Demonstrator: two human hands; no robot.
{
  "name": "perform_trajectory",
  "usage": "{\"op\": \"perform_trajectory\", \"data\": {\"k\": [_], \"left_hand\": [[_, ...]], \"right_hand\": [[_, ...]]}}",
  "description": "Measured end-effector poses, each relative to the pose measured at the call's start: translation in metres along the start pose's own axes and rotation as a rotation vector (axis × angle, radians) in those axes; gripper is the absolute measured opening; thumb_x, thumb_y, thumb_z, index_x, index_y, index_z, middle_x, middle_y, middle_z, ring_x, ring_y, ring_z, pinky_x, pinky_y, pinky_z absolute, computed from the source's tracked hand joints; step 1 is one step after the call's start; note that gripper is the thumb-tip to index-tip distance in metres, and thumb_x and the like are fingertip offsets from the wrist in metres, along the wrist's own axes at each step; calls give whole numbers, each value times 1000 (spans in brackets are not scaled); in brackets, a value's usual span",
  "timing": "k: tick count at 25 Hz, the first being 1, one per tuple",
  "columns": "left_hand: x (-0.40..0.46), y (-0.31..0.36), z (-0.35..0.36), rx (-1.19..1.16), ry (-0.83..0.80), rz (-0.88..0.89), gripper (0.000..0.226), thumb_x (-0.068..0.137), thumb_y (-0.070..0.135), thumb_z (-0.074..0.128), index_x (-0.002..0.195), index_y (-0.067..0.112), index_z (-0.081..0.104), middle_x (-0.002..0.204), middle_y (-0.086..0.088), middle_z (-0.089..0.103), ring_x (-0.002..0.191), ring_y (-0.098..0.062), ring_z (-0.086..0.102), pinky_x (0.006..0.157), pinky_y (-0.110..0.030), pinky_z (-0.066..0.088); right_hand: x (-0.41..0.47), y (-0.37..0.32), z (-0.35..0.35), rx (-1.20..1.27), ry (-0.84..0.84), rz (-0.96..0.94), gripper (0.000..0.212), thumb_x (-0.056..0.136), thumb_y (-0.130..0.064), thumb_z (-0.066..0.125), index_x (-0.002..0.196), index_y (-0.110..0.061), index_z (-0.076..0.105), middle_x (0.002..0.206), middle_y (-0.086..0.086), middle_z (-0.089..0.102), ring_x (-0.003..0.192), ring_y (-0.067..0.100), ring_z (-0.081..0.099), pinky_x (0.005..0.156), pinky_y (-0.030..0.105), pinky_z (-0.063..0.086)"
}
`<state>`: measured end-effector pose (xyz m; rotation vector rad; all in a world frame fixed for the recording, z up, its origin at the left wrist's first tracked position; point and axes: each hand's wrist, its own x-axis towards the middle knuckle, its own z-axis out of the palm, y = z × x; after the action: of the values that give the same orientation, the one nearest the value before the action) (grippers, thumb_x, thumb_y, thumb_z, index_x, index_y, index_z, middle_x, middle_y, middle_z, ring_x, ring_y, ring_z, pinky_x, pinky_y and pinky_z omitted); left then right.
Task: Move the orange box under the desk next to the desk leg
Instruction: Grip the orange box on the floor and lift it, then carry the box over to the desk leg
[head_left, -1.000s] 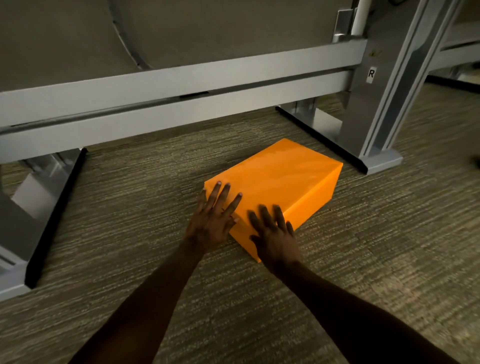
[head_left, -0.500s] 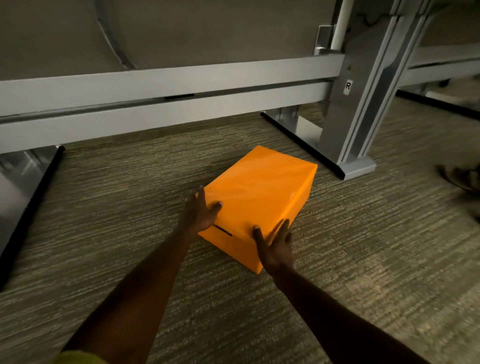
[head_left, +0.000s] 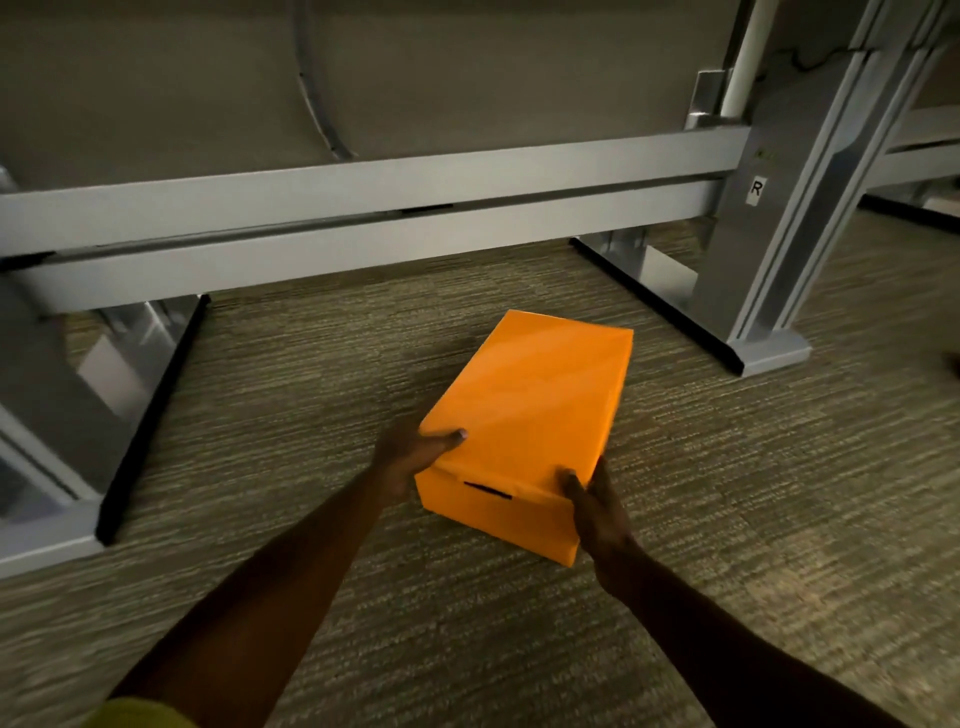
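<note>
An orange box (head_left: 535, 410) with a lid lies on the carpet under the desk, its long axis pointing away from me and slightly right. My left hand (head_left: 410, 457) grips its near left corner, thumb on the lid. My right hand (head_left: 597, 506) holds the near right corner, thumb on top. The grey desk leg (head_left: 769, 249) marked "R" stands to the right and beyond the box, its foot (head_left: 769, 353) a short gap from the box's far right corner.
A grey double crossbar (head_left: 363, 218) spans the desk frame behind the box. The other desk leg and its foot (head_left: 62, 415) stand at the left. Open carpet (head_left: 779, 493) lies to the right and in front.
My hands went from lying flat on the lid to gripping the near corners. The box has turned so its long axis points more straight away from me.
</note>
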<state>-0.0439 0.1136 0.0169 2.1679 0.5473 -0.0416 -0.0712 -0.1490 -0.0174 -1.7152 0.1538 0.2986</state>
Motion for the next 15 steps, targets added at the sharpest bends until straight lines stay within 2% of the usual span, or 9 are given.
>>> {"op": "perform_trajectory", "data": {"k": [1, 3, 5, 6, 8, 10, 12, 15], "left_hand": [[-4, -6, -9, -55, -20, -37, 71, 81, 54, 79, 141, 22, 59, 144, -10, 62, 125, -30, 62, 78, -29, 49], [-14, -15, -27, -76, 3, -81, 75, 80, 55, 80, 141, 18, 59, 143, -13, 62, 124, -32, 63, 86, -35, 53], [-26, -24, -48, 55, 104, -83, 78, 80, 61, 76, 140, 14, 60, 142, -15, 62, 125, -34, 62, 98, -40, 53], [-33, -29, -60, 107, 145, -85, 77, 81, 63, 74, 138, 13, 62, 139, -16, 64, 124, -35, 62, 98, -40, 53], [-47, -45, -85, 132, 200, -97, 71, 82, 66, 71, 128, 11, 69, 129, -15, 70, 117, -34, 66, 91, -38, 52], [-67, -69, -108, 114, 267, -125, 61, 82, 67, 70, 108, 11, 75, 106, -9, 74, 105, -32, 69, 79, -35, 49], [-88, -98, -130, 114, 365, -159, 51, 81, 68, 70, 89, 18, 74, 86, -2, 69, 98, -32, 70, 75, -34, 45], [-118, -143, -156, 62, 475, -225, 59, 77, 72, 71, 97, 17, 76, 101, -10, 73, 103, -35, 68, 79, -35, 46]], "right_hand": [[-2, -2, 5, -14, -22, 3, 73, 102, -50, 52, 163, -34, 15, 163, 11, 38, 143, 40, 42, 117, 59, 36], [-9, -7, 17, 15, -66, -16, 71, 103, -48, 51, 163, -33, 18, 163, 9, 38, 143, 38, 42, 117, 59, 36], [-18, -12, 34, 82, -130, -77, 65, 104, -42, 51, 162, -33, 23, 161, 7, 42, 142, 36, 45, 116, 61, 37], [-24, -15, 43, 91, -160, -95, 61, 105, -39, 50, 161, -33, 25, 160, 5, 44, 141, 35, 46, 115, 62, 38], [-35, -21, 65, 97, -213, -110, 56, 106, -37, 49, 159, -35, 30, 158, 4, 46, 140, 35, 47, 114, 63, 39], [-45, -25, 87, 98, -285, -135, 51, 106, -35, 49, 155, -38, 35, 156, 3, 49, 139, 32, 49, 113, 62, 40], [-53, -27, 114, 56, -353, -181, 51, 106, -34, 48, 156, -36, 34, 156, 0, 49, 140, 28, 49, 115, 60, 40], [-67, -27, 157, -22, -430, -254, 54, 107, -32, 48, 158, -31, 31, 156, -5, 47, 142, 22, 47, 119, 51, 38]]}}
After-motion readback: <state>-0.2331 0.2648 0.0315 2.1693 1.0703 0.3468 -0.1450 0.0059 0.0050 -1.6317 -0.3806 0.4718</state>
